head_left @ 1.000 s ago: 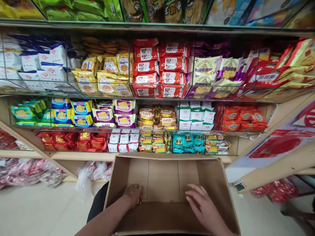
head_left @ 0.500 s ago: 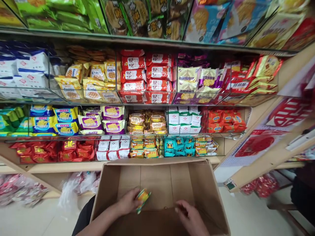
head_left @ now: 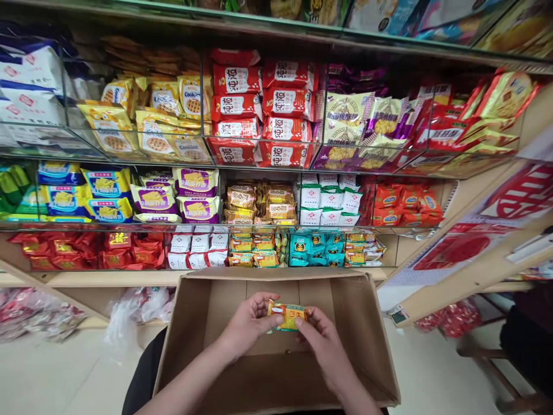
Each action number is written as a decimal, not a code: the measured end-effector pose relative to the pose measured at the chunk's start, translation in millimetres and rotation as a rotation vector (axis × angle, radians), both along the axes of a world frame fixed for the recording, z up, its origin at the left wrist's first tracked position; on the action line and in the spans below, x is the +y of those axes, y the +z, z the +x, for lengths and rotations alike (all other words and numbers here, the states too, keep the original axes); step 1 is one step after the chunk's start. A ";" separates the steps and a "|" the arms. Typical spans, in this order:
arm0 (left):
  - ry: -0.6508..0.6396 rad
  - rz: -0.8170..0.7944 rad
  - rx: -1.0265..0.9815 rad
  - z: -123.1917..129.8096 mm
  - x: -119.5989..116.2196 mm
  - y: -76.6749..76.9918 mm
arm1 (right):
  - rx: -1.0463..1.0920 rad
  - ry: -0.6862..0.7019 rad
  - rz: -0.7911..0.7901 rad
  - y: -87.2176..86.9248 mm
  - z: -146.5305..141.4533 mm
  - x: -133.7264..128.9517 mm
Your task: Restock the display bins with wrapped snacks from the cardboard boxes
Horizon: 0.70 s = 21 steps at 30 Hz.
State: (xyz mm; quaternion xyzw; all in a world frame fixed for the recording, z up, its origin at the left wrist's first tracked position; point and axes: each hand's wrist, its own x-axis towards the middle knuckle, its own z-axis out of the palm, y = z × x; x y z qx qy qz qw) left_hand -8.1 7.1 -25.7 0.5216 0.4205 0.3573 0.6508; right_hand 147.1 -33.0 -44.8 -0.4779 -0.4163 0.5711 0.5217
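A small orange-yellow snack packet with green edges is held between both hands above the opening of a cardboard box. My left hand grips its left end, thumb on the front. The right end is pinched between the thumb and fingers of my right hand. Below the hands, the visible inside of the box is bare brown cardboard. Similar orange-yellow packets are stacked in a bin on the lowest shelf, just beyond the box's far edge.
Glass-fronted shelves hold red packets, cookie packets, purple soda biscuits and teal packets. Plastic bags lie under the shelf at left. At right are a wooden stool and a person's dark clothing.
My left hand has raised the packet toward the middle, and my right hand has come in and taken its other end. The view has shifted closer to the shelves.
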 end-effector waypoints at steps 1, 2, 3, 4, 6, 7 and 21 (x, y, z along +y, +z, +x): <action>-0.002 0.050 0.057 -1.7 -0.1 -0.2 | -0.053 0.033 0.017 0.2 1.7 0.7; -0.006 0.132 0.135 -4.7 0.6 1.1 | -0.113 0.068 0.038 0.8 4.3 2.7; -0.009 0.248 0.233 -9.3 2.6 4.2 | -0.170 0.089 0.065 2.0 7.8 6.5; -0.013 0.390 0.347 -15.7 6.2 9.1 | -0.218 0.081 0.097 3.8 12.1 12.3; 0.003 0.689 0.620 -33.3 19.4 23.1 | -0.290 -0.022 0.177 9.0 22.0 29.8; 0.021 0.796 0.771 -43.9 28.6 30.5 | -0.314 -0.087 0.219 12.4 26.8 40.7; 0.170 0.606 1.489 -95.0 72.7 22.1 | -0.694 0.012 0.106 23.0 -20.5 170.3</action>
